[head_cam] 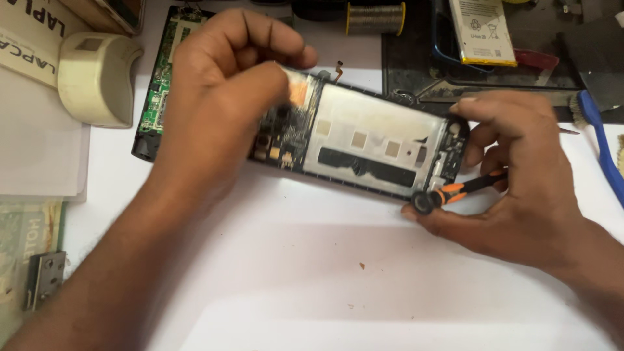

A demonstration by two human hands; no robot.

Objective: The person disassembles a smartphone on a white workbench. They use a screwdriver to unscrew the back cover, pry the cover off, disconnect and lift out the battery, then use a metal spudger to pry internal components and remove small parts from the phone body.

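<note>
We see the white work surface [312, 279] under both hands, and on it the opened black smartphone frame with its silver metal midplate [364, 146], lying slantwise between the fingers of both hands. Its back cover and battery are already out, we judge: the battery bay is bare, with strips of adhesive showing, while the small boards at both ends remain in place.

Our left hand [221, 97] covers the frame's upper end, its fingers curled and pressed down on the frame, thumb tip against a patch of orange film; whether it pinches anything, we cannot tell. Behind those fingers lies a green circuit board in a black housing [159, 78].

Our right hand [520, 182] grips the frame's lower end, forefinger over the top edge, thumb beneath, and the other fingers close around a black and orange screwdriver handle [468, 185]. Beyond its knuckles lie a white flat battery pack [481, 29] and a blue plastic brush handle [601, 143]. 1 spool of solder wire [376, 18] sits farther off.
</note>
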